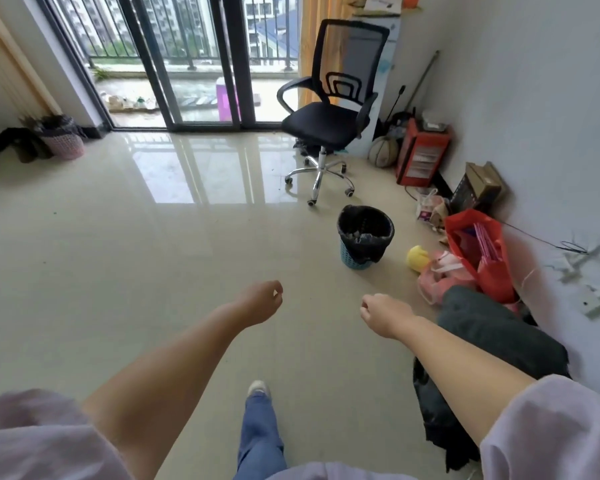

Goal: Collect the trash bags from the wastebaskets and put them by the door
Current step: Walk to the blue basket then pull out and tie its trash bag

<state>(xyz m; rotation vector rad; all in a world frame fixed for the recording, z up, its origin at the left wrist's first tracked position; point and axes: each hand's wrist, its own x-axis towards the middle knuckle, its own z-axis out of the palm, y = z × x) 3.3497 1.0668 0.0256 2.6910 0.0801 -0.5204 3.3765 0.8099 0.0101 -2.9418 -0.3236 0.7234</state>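
Observation:
A blue wastebasket [355,260] lined with a black trash bag [365,230] stands on the floor ahead, right of centre, with some rubbish inside. A pink wastebasket [66,144] with a black trash bag [57,125] sits at the far left by the wall. My left hand [261,302] and my right hand [383,314] hang in front of me, well short of the blue basket. Both have loosely curled fingers and hold nothing.
A black office chair [329,119] stands behind the blue basket. Along the right wall lie a red box [421,155], a basketball [383,151], a red bag [482,251], a pink bag [440,277], a yellow toy [418,258] and dark clothing [492,334]. Glass balcony doors [194,60] close the far side.

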